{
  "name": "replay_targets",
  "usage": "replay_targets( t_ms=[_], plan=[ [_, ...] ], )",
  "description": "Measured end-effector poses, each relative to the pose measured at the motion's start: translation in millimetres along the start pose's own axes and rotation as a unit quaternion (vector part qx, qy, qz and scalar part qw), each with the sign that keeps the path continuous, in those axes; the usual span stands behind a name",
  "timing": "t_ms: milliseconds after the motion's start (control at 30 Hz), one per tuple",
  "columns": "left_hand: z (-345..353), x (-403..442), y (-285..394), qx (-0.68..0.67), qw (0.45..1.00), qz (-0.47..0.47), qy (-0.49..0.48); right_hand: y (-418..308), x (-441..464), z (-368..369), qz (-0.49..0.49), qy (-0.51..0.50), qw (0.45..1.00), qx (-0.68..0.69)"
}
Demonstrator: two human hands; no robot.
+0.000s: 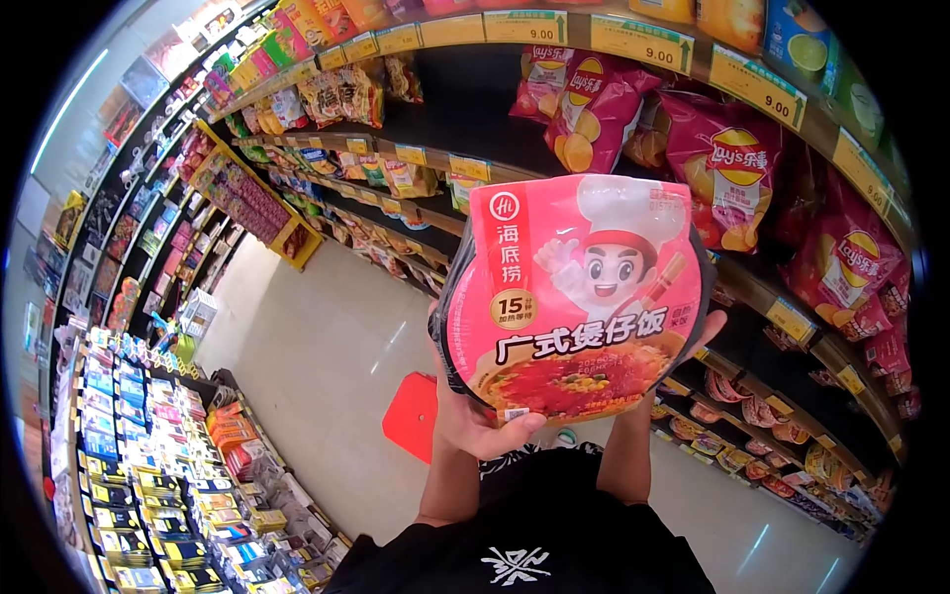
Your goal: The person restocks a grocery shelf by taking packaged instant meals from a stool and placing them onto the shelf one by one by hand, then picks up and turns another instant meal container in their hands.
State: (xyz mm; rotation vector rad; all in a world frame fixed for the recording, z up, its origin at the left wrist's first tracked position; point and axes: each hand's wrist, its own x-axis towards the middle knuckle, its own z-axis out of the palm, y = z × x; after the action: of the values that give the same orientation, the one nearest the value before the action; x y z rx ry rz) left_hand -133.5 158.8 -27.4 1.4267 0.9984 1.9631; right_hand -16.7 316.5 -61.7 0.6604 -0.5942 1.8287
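A pink self-heating rice bowl (584, 297) with a dark tub is held up in front of my chest, its printed lid facing me. The lid bears a cartoon chef, Chinese lettering and a picture of red food. My left hand (475, 426) grips its lower left side, with the thumb over the bottom edge. At the right edge, fingers of my right hand (708, 332) show beside the tub; the bowl hides most of that hand. Behind it, purple-red Lay's chip bags (727, 163) sit on the shelf.
A curved snack shelf (475, 94) with yellow price tags runs along the back and right. Cup noodles (762, 406) fill lower tiers at right. A red stool-like object (411, 416) stands on the grey floor (317, 327). At lower left, a rack (148, 475) holds small packaged goods.
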Motion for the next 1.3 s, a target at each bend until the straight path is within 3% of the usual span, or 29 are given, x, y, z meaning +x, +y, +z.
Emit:
replay_targets(
  t_ms=[33, 300, 400, 500, 733, 1000, 1233, 1300],
  plan=[
    [1.5, -0.5, 0.7, 0.017, 1.000, 0.014, -0.003, -2.3, 7.0, 4.4, 0.039, -0.079, 0.993, 0.082],
    [22.5, 3.5, 14.9, 0.002, 0.995, 0.039, 0.096, -5.9, -6.8, -8.9, 0.032, -0.062, 0.996, 0.062],
    [30.0, 6.4, 16.7, -0.031, 0.988, 0.047, 0.146, -7.0, -16.8, -7.5, -0.037, -0.061, 0.982, -0.177],
    [32.3, 9.1, 16.2, -0.048, 0.984, 0.039, 0.170, -0.8, -26.8, 1.9, -0.138, -0.051, 0.860, -0.489],
    [38.3, 14.7, 10.1, -0.009, 0.973, 0.058, 0.221, -14.5, -37.6, -21.7, -0.160, -0.076, 0.749, -0.639],
    [43.6, 15.5, 11.6, 0.018, 0.977, 0.066, 0.201, -9.7, -27.5, -13.1, -0.155, -0.015, 0.810, -0.565],
    [46.7, 11.4, 9.1, 0.034, 0.980, 0.068, 0.186, -9.2, -29.4, -20.5, -0.141, 0.089, 0.808, -0.566],
    [52.7, 15.7, 12.8, 0.029, 0.980, 0.067, 0.187, -8.0, -23.3, -14.1, -0.159, 0.068, 0.812, -0.557]
  ],
)
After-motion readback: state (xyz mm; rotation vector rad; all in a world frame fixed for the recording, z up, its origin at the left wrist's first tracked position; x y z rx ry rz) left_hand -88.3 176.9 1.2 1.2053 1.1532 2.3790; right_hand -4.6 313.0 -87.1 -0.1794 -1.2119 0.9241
